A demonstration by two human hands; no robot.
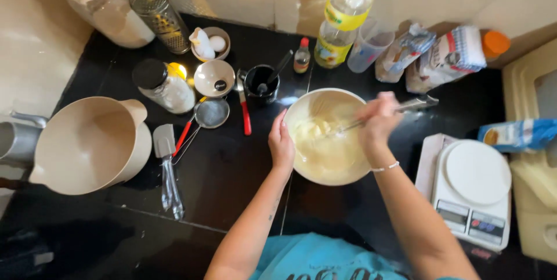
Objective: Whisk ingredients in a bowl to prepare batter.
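the whisk [371, 116] is gripped in the closed right hand [378, 119]; the bowl [301, 106] rim is touched by the open left hand [281, 144].

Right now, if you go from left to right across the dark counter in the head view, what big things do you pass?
Big beige jug → spatula → left hand → mixing bowl → right hand holding the whisk → white kitchen scale.

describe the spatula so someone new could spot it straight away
Start at the big cream mixing jug on the left of the black counter. Just to its right lies the spatula, grey blade above a clear handle; unlike the red-handled sieve beside it, it has no mesh.
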